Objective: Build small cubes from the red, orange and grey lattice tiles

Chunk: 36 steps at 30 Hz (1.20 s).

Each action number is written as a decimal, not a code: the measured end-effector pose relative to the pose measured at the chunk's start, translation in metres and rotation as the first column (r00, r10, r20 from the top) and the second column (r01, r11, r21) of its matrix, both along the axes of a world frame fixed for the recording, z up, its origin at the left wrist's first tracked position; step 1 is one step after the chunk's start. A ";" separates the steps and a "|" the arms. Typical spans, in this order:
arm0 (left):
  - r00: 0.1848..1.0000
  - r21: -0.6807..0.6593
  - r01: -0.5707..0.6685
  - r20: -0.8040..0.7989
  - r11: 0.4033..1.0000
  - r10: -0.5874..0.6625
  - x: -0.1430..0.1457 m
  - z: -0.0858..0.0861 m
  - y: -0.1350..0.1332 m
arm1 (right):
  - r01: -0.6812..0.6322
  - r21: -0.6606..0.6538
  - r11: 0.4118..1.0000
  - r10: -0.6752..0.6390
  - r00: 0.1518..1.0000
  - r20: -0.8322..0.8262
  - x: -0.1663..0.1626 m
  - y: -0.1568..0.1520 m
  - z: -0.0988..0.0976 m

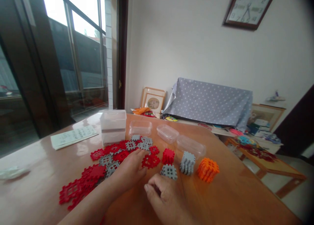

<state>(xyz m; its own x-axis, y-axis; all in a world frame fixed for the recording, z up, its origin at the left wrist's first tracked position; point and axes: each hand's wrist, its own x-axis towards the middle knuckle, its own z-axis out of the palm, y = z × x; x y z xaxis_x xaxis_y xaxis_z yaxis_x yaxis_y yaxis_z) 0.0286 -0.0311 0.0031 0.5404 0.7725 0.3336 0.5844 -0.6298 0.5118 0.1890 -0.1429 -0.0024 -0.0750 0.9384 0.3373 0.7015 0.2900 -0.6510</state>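
My left hand (133, 167) reaches over a loose spread of toothed plastic tiles. Its fingers stretch out above or against the tiles; contact is hard to make out. Just beyond the fingertips is a grey tile (143, 146), with a red tile (151, 161) to the right. My right hand (168, 198) rests near the table's front with fingers curled in, and nothing shows in it. Directly beyond it stands a grey tile stack (168, 172). Behind that is a red stack (168, 156); to the right are another grey stack (187, 162) and an orange stack (208, 170).
Clear plastic boxes stand at the back: a tall one (113, 126) and several shallow ones, including an open tray (167, 133). A handwritten paper (73, 137) lies at left, near a crumpled plastic wrapper (13, 173). More red tiles (94, 173) lie left of my forearm.
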 end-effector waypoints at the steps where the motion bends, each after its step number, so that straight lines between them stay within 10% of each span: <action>1: 1.000 0.002 0.004 0.015 1.000 -0.004 0.000 0.002 -0.001 | 0.010 0.006 1.000 -0.009 1.000 -0.030 0.002 0.001 0.001; 9: 1.000 -0.001 0.009 0.003 1.000 -0.009 -0.002 0.005 0.000 | 0.340 0.037 0.940 -0.277 0.819 -0.503 0.032 0.003 0.019; 22: 0.956 -0.064 0.026 -0.289 0.998 -0.044 -0.003 -0.002 -0.003 | 0.592 0.019 0.806 -0.395 0.560 -0.728 0.060 0.011 0.024; 36: 0.955 -0.106 0.042 -0.287 0.994 -0.071 0.000 -0.004 -0.010 | 0.512 -0.007 0.859 -0.377 0.624 -0.685 0.053 0.012 0.016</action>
<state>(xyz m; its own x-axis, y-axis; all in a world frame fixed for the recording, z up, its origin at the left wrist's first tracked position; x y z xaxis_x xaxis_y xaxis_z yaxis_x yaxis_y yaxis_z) 0.0287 -0.0413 -0.0006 0.6463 0.7587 0.0811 0.6813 -0.6217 0.3864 0.2422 -0.1309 0.0136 0.6327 0.7180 0.2902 0.2010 0.2097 -0.9569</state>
